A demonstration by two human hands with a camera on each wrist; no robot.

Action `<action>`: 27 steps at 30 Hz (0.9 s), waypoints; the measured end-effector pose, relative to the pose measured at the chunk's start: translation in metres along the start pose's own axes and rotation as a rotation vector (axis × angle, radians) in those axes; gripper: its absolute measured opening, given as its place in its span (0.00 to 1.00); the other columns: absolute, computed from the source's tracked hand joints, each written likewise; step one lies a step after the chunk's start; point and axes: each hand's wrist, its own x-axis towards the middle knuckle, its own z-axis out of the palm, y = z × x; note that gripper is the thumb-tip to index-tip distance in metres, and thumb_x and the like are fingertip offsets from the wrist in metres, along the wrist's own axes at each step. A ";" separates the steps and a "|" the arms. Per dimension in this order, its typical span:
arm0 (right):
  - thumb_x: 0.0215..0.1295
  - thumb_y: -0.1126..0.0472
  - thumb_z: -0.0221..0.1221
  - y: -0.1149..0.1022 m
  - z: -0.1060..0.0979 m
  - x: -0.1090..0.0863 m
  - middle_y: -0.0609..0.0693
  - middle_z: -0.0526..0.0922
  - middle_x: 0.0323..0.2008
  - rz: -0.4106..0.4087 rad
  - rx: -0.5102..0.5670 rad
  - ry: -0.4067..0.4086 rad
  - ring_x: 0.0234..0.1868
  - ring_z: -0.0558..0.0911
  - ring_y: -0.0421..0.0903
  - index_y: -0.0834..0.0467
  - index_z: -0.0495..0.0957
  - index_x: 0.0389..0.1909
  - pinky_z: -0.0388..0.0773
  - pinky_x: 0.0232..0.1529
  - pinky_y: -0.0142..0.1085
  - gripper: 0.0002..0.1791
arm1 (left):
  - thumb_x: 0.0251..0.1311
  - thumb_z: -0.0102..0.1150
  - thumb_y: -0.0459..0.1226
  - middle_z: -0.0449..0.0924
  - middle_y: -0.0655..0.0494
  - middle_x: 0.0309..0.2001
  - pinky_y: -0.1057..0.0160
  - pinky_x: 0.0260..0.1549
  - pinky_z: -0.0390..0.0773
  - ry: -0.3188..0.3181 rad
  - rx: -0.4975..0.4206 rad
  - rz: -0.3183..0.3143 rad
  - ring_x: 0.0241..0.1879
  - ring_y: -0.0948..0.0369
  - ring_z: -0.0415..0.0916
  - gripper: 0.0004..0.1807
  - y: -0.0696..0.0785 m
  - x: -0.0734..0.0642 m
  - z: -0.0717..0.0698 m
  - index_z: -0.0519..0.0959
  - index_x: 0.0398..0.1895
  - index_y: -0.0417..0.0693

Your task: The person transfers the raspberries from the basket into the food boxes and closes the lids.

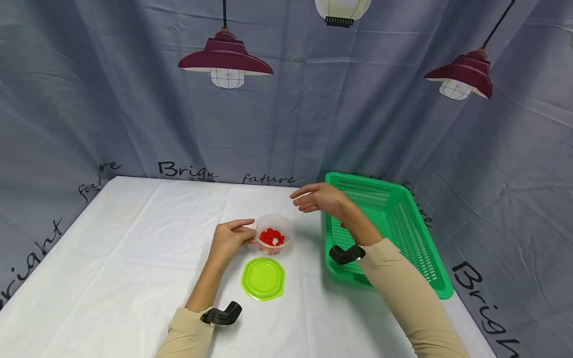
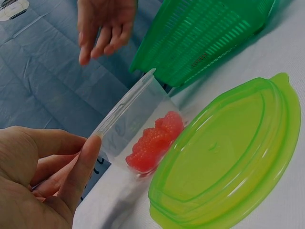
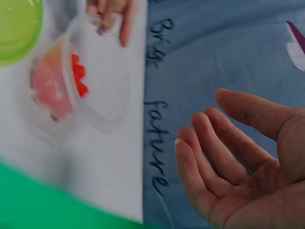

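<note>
A clear plastic container (image 1: pixel 288 233) stands on the white table, its bottom covered with several bumpy red raspberries (image 2: pixel 155 145). My left hand (image 1: pixel 230 238) pinches the container's rim from the left, with the thumb at the near side in the left wrist view. A bright green lid (image 1: pixel 263 278) lies flat on the table just in front of the container. My right hand (image 1: pixel 323 200) is raised between the container and the green basket, palm turned inward and fingers loosely bent around nothing in the right wrist view (image 3: pixel 238 167).
A large green slotted basket (image 1: pixel 414 238) stands on the right side, partly behind my right forearm, with a small red piece (image 1: pixel 343 225) in it. White cloth covers the table (image 1: pixel 134 258). A grey-blue curtain (image 1: pixel 286 124) hangs behind.
</note>
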 end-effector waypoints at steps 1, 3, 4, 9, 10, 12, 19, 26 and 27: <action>0.68 0.60 0.64 0.000 -0.006 -0.002 0.57 0.81 0.62 -0.005 0.002 0.010 0.58 0.84 0.55 0.59 0.81 0.58 0.81 0.63 0.46 0.19 | 0.60 0.65 0.26 0.87 0.36 0.41 0.65 0.36 0.89 0.000 -0.001 -0.002 0.25 0.60 0.86 0.18 0.000 0.000 -0.001 0.83 0.55 0.35; 0.69 0.60 0.63 0.001 -0.017 -0.007 0.58 0.80 0.63 -0.016 0.001 0.024 0.60 0.82 0.56 0.59 0.81 0.60 0.80 0.64 0.46 0.20 | 0.60 0.65 0.26 0.87 0.37 0.41 0.66 0.36 0.89 0.001 0.000 -0.004 0.25 0.60 0.86 0.18 0.001 0.000 -0.002 0.83 0.55 0.36; 0.69 0.60 0.63 0.002 -0.023 -0.010 0.58 0.79 0.64 -0.019 -0.002 0.034 0.61 0.82 0.57 0.59 0.80 0.60 0.80 0.64 0.47 0.20 | 0.60 0.65 0.26 0.87 0.37 0.41 0.66 0.36 0.89 0.001 -0.002 -0.003 0.25 0.60 0.86 0.18 0.001 0.000 -0.002 0.83 0.55 0.36; 0.71 0.61 0.61 0.009 -0.046 -0.019 0.61 0.75 0.67 -0.029 -0.018 0.053 0.64 0.79 0.60 0.62 0.77 0.62 0.78 0.66 0.49 0.21 | 0.61 0.65 0.27 0.87 0.37 0.41 0.67 0.36 0.89 0.000 -0.007 -0.002 0.25 0.61 0.86 0.18 0.001 0.000 -0.003 0.83 0.55 0.35; 0.71 0.62 0.60 0.011 -0.049 -0.020 0.62 0.75 0.67 -0.029 -0.021 0.057 0.65 0.79 0.60 0.63 0.77 0.63 0.77 0.67 0.49 0.21 | 0.61 0.65 0.27 0.87 0.37 0.40 0.67 0.36 0.88 0.001 -0.006 -0.003 0.25 0.61 0.86 0.18 0.001 0.000 -0.003 0.83 0.55 0.35; 0.72 0.63 0.59 0.016 -0.057 -0.024 0.63 0.73 0.69 -0.030 -0.027 0.055 0.66 0.77 0.61 0.64 0.76 0.64 0.78 0.67 0.48 0.22 | 0.60 0.65 0.27 0.87 0.36 0.41 0.66 0.36 0.89 0.001 -0.007 -0.005 0.25 0.61 0.86 0.18 0.000 0.000 -0.003 0.83 0.55 0.35; 0.72 0.61 0.60 0.039 -0.078 -0.034 0.64 0.71 0.70 -0.016 -0.054 0.074 0.68 0.75 0.62 0.64 0.71 0.69 0.77 0.67 0.48 0.27 | 0.60 0.66 0.27 0.87 0.36 0.41 0.64 0.38 0.89 0.003 0.000 -0.004 0.26 0.60 0.86 0.18 -0.001 0.000 -0.001 0.83 0.55 0.36; 0.75 0.61 0.56 0.068 -0.092 -0.034 0.67 0.68 0.71 0.002 -0.034 0.079 0.70 0.71 0.65 0.66 0.66 0.72 0.74 0.70 0.49 0.28 | 0.61 0.65 0.27 0.87 0.38 0.40 0.61 0.40 0.89 0.003 0.000 -0.007 0.25 0.60 0.86 0.18 -0.001 0.001 -0.001 0.83 0.56 0.35; 0.75 0.61 0.56 0.073 -0.094 -0.033 0.67 0.68 0.71 0.006 -0.026 0.077 0.70 0.71 0.65 0.66 0.66 0.72 0.74 0.70 0.49 0.29 | 0.61 0.65 0.27 0.87 0.38 0.40 0.61 0.41 0.89 0.002 0.001 -0.009 0.26 0.59 0.86 0.18 -0.001 0.001 0.000 0.83 0.56 0.35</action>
